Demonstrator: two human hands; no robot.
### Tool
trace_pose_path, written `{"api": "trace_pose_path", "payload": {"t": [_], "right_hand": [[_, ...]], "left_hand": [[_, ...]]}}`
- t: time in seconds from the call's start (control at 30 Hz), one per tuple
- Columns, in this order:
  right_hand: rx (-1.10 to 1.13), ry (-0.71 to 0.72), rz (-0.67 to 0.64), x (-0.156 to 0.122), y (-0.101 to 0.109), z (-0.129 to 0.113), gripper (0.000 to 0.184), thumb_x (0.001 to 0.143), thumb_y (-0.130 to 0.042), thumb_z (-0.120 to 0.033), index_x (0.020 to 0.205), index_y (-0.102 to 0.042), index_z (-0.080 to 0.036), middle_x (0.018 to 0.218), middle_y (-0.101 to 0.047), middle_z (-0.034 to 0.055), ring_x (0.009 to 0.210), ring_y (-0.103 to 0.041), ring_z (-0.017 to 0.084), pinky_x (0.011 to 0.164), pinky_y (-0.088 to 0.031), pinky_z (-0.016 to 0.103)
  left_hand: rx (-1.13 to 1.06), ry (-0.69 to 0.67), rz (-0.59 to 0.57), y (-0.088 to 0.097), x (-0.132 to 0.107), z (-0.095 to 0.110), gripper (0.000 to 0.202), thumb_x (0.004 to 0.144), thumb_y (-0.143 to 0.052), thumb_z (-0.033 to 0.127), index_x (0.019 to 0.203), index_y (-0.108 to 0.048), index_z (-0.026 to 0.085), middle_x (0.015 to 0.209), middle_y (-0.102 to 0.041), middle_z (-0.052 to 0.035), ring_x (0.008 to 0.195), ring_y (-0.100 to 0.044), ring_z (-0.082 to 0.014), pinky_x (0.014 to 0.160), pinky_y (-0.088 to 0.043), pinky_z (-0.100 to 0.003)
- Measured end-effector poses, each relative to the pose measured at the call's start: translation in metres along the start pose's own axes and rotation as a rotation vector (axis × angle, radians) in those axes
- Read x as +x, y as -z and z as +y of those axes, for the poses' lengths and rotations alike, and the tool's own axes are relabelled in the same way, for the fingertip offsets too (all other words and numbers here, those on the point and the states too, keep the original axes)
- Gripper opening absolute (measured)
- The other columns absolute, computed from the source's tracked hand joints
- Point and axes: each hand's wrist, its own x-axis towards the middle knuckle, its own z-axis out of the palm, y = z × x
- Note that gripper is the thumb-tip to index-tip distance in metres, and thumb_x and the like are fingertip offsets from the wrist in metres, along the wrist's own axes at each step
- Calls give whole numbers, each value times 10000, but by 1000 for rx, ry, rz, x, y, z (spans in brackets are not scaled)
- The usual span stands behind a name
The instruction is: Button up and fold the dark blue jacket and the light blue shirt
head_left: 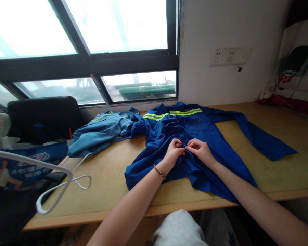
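Observation:
A dark blue work jacket [195,124] with yellow-green reflective stripes lies spread on the wooden table, collar toward the window. One sleeve stretches out to the right. At the middle of its front, my left hand [175,151] pinches the bunched cloth, a braided bracelet on its wrist. My right hand [198,149] pinches the same part from the other side, fingertips almost meeting the left ones. Whatever small part, such as a button, lies between the fingers is too small to make out. The hem hangs a little over the table's front edge.
Left of the jacket lies a crumpled lighter blue garment [100,131] with a reflective stripe. A white cable [69,177] loops over the table's [102,184] left side. A black chair back [45,118] stands beyond. Wall sockets [229,56] and a printed bag [297,68] are at right.

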Motion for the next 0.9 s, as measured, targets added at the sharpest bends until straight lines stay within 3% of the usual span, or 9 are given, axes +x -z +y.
{"api": "trace_pose_path", "payload": {"t": [0.4,0.63,0.9], "right_hand": [[58,-117,-20,3,1,6,187,668,-621,-352,661,-604,-167,760,-615,30,709,-553,154,685,-439,278],[284,-316,-107,3,3,7,227,599,-665,-369,646,-631,-149,696,-619,13,628,-522,124,621,-405,253],[307,-382,-107,5,8,6,257,629,-646,-387,682,-657,-136,660,-622,26,586,-515,108,549,-378,224]], "left_hand": [[145,-81,-98,-2,-3,7,322,529,-556,38,784,-426,185,720,-480,47,481,-444,-39,418,-378,-147],[214,-49,-177,1,-3,13,327,513,-551,14,779,-452,177,627,-499,55,438,-450,-51,382,-350,-145],[309,-67,-203,2,0,20,301,539,-557,48,803,-480,171,606,-531,53,384,-452,-56,373,-334,-159]]}}
